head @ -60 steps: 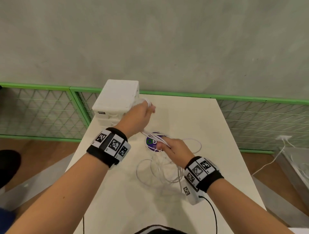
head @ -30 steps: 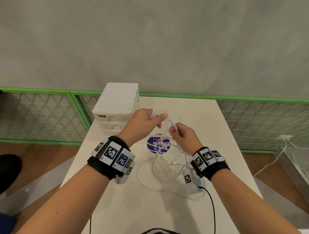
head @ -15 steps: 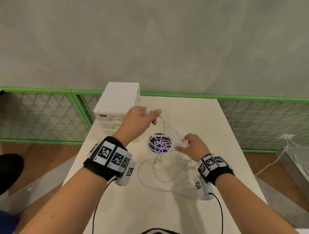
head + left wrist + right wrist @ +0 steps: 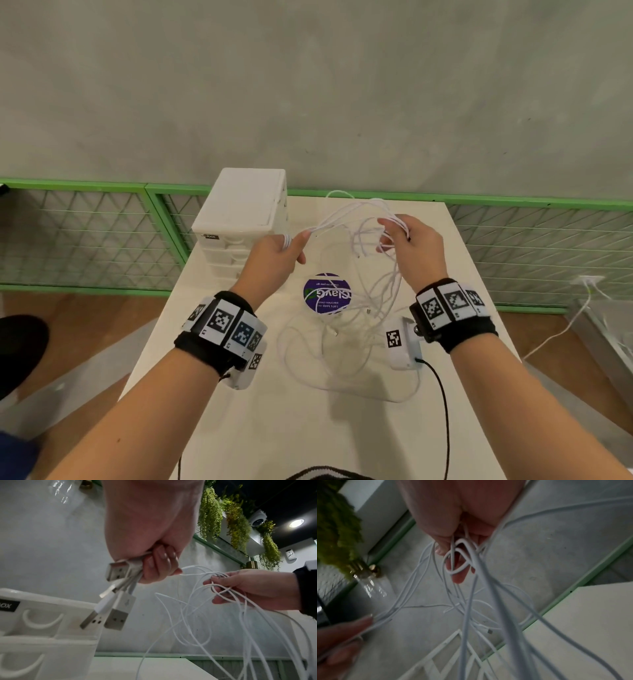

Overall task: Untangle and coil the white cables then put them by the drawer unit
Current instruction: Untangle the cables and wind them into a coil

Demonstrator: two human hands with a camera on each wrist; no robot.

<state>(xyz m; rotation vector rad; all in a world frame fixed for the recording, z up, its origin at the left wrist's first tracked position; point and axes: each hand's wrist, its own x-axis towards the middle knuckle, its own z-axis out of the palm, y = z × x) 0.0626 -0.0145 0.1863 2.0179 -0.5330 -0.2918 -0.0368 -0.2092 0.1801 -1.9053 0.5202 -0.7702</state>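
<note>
Several tangled white cables (image 4: 356, 219) stretch between my two hands above the table, and their loose loops (image 4: 325, 346) trail down onto the tabletop. My left hand (image 4: 281, 250) grips the bundled plug ends; the USB plugs (image 4: 116, 608) stick out below my fist (image 4: 154, 563) in the left wrist view. My right hand (image 4: 407, 240) is raised to the right with strands hooked over its curled fingers (image 4: 458, 566). The white drawer unit (image 4: 246, 212) stands just left of my left hand.
A round purple sticker (image 4: 327, 293) lies on the white table (image 4: 239, 428) under the cables. A green mesh fence (image 4: 85, 233) runs behind the table against a grey wall. A black lead (image 4: 442, 404) hangs from my right wrist camera.
My right hand has risen from low over the sticker to up by the table's far edge, lifting cable loops with it. My left hand keeps its grip near the drawer unit.
</note>
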